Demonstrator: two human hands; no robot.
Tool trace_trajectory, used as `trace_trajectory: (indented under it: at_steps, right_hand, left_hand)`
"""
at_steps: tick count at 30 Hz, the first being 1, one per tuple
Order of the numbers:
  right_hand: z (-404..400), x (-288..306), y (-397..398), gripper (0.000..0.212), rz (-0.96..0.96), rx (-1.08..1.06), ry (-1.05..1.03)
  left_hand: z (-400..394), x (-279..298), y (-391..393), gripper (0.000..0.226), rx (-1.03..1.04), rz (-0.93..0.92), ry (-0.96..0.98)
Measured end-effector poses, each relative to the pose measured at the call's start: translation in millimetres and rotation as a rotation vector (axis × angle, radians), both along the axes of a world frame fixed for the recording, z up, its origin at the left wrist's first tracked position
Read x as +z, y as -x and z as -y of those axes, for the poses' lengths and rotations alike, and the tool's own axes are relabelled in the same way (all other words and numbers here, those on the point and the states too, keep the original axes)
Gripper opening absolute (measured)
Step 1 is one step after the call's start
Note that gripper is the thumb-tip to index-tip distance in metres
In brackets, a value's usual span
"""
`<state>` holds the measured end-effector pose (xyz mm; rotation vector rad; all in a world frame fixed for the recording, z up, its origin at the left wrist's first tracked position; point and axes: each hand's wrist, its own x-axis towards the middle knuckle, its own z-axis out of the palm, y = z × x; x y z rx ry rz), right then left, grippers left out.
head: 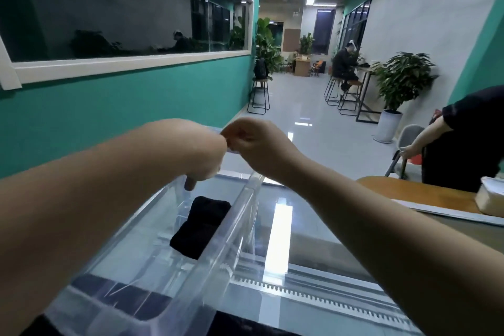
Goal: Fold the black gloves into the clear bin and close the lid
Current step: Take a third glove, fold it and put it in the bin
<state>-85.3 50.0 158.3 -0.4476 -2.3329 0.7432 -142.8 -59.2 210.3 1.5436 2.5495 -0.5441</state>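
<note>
The clear bin (152,229) stands right in front of me, its long transparent wall (231,229) running away from me. Folded black gloves (200,226) lie on its floor, towards the far end. My left hand (201,153) and my right hand (256,144) meet above the bin's far end. Both have their fingers closed on a strip of clear plastic (231,150) that looks like the lid's edge. One left finger points down into the bin. How the rest of the lid sits is hard to make out through the transparent plastic.
A wooden table (409,191) with a cream box (491,196) stands to the right. Behind it a person in black (469,139) holds a grey chair (409,144). A teal wall runs along the left. Stools, potted plants and a seated person are far down the hall.
</note>
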Motion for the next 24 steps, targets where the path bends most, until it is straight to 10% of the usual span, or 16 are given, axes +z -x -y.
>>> trace_trajectory:
  at_steps: [9,24]
  right_hand:
    - [8.4,-40.5,-109.3,0.015,-0.347,-0.071,-0.102]
    - [-40.5,-139.1,-246.5,0.022,0.077,-0.422,-0.328]
  left_hand:
    - [11.2,8.4,-87.3,0.022,-0.430,-0.193,-0.381]
    - [-48.1,-87.5,-150.9,0.025,-0.452,0.353,-0.611]
